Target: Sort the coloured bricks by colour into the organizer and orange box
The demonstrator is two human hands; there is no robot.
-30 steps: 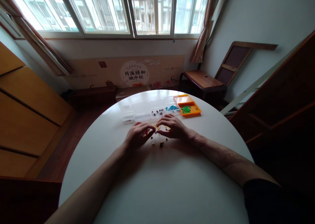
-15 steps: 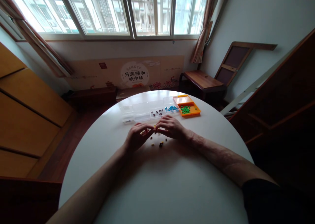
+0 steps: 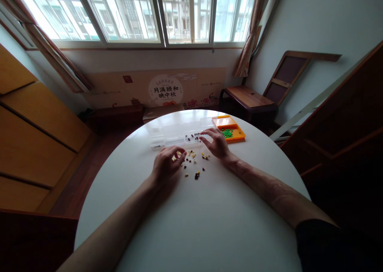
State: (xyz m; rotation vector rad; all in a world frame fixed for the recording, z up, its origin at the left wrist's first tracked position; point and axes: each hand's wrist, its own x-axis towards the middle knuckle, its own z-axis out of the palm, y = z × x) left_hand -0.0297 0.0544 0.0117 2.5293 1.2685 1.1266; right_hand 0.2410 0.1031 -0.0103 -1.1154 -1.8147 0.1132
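Over the near side of the clear compartment box [image 3: 175, 141], my right hand [image 3: 217, 143] has its thumb and index finger apart, and no piece shows between them. Below the fingertips are small dark brown bricks [image 3: 192, 136] in a compartment; the hand covers most of the blue bricks beside it. My left hand [image 3: 168, 161] rests at the left of a loose scatter of bricks, fingers curled and thumb close to the index finger. Whatever it may pinch is too small to name. Yellow bricks [image 3: 191, 154] and dark brown bricks [image 3: 196, 176] lie on the table between the hands.
An orange tray [image 3: 239, 137] holding green bricks [image 3: 227, 133] stands right of the clear box. Everything sits on a round white table [image 3: 191, 224]. Beyond it are a wooden chair [image 3: 248, 97], a printed cardboard panel [image 3: 137, 78] and a window.
My hands, which met fingertip to fingertip, are now apart. The right one has moved up and right to the clear box and its fingers have parted; the left stays near the scattered bricks.
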